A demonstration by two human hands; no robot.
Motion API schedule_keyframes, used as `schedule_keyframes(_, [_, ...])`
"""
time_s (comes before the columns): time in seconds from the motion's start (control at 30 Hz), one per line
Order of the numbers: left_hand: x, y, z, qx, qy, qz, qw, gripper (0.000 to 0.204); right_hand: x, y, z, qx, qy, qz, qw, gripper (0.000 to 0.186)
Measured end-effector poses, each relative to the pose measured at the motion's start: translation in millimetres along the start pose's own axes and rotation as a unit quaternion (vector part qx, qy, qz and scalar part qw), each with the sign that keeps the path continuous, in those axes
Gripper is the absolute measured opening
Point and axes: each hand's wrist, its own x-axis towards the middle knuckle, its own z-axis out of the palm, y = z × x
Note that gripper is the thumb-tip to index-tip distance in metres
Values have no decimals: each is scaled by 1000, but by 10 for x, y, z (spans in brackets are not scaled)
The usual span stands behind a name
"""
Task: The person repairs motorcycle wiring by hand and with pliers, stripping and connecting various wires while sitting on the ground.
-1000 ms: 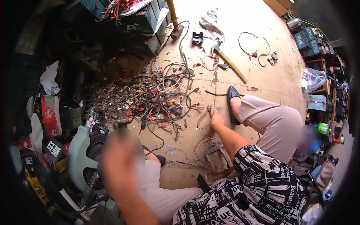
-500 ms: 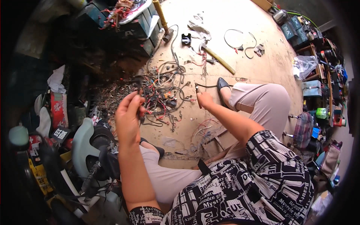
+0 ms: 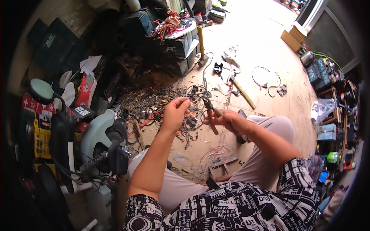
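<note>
My left hand (image 3: pixel 174 116) is raised over the scrap pile, its thumb and fingers closed in a pinch. A small dark piece (image 3: pixel 194 91) shows just beyond the fingertips; whether they grip it is unclear. My right hand (image 3: pixel 236 121) holds a pair of pliers (image 3: pixel 212 124), jaws pointing up and toward the left hand, handles spread apart. Below both hands lies a tangle of cut cables, connectors and small metal bits (image 3: pixel 154 104) on the floor.
Beyond the pile lie a hammer with a yellowish handle (image 3: pixel 243 94), a black plastic clip (image 3: pixel 218 68) and a loop of black cable (image 3: pixel 266 71). Stacked dark batteries (image 3: pixel 175 50) stand at the far left. A grey-green scooter part (image 3: pixel 92 134) is near my left arm.
The view has shifted, so the room sits lower and further right. Both hands have come closer together, and the pliers now show with handles spread beside the left fingertips.
</note>
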Motion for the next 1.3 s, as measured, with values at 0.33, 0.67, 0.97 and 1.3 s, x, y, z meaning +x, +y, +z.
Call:
schedule_keyframes(0.33, [108, 59, -13, -39, 24, -12, 999, 23, 125, -88, 126, -442, 97, -165, 876, 21])
schedule_keyframes(0.67, [140, 15, 17, -31, 27, -26, 999, 22, 77, -39, 2, -433, 191, -91, 877, 21])
schedule_keyframes(0.97, [72, 80, 94, 13, -5, -19, 1000, 23, 220, 106, -154, 36, 67, 29, 997, 38])
schedule_keyframes(1.3, [54, 50, 111, 62, -26, 42, 997, 20, 240, 112, -162, -184, 31, 40, 982, 30])
